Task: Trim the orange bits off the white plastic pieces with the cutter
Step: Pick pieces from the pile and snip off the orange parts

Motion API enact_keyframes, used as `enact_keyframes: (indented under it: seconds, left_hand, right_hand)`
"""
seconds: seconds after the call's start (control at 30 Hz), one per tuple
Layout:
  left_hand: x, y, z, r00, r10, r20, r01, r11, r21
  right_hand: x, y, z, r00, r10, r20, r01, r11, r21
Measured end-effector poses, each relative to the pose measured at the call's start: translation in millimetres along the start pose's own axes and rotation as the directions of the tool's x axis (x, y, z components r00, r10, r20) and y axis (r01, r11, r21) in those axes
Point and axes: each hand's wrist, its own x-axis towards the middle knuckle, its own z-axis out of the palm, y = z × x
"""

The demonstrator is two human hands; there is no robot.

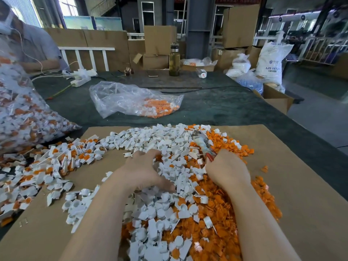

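On my far left lies a clear bag of untrimmed parts (pixel 24 117). My left hand (pixel 145 170) rests palm down with fingers spread on the white plastic pieces (pixel 165 147) heaped on the cardboard sheet (pixel 293 185). My right hand (pixel 227 170) grips the cutter (pixel 202 143), blades pointing away, above the orange bits (pixel 222 208).

Rough count, going off the cardboard sheet (pixel 282 185): two hands on the heap there, left hand (pixel 145 170), right hand (pixel 227 170), and one cutter (pixel 203 144). White pieces (pixel 165 146) and orange bits (pixel 222 208): way too many to count. Beyond the sheet: two clear bags (pixel 131 99), one bottle (pixel 174 60), one white sack (pixel 271 61).
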Motion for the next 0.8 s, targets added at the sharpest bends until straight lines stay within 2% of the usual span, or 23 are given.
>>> enact_keyframes:
  seconds: [0.17, 0.33, 0.5, 0.6, 0.7, 0.8]
  left_hand:
    - [6, 3, 7, 0.998, 0.022, -0.059, -0.029, 0.994, -0.105]
    - [10, 2, 9, 0.987, 0.059, -0.147, -0.082, 0.984, -0.159]
    - [10, 0, 7, 0.966, 0.13, -0.224, -0.18, 0.96, -0.217]
    - [8, 7, 9, 0.946, 0.196, -0.259, -0.243, 0.956, -0.163]
    - [6, 17, 16, 0.903, 0.267, -0.338, -0.314, 0.945, -0.091]
    - [4, 28, 23, 0.862, 0.253, -0.439, -0.337, 0.933, -0.126]
  right_hand:
    - [-1, -12, 10, 0.987, -0.156, 0.037, 0.148, 0.975, 0.167]
    - [-6, -21, 14, 0.963, -0.269, -0.013, 0.247, 0.862, 0.442]
    - [-7, -21, 10, 0.967, -0.253, -0.035, 0.219, 0.75, 0.624]
    - [-7, -19, 7, 0.973, -0.229, -0.011, 0.169, 0.685, 0.708]
    - [-8, -19, 6, 0.975, -0.221, -0.01, 0.147, 0.616, 0.773]
    - [-10, -23, 6, 0.972, -0.232, -0.019, 0.153, 0.573, 0.805]
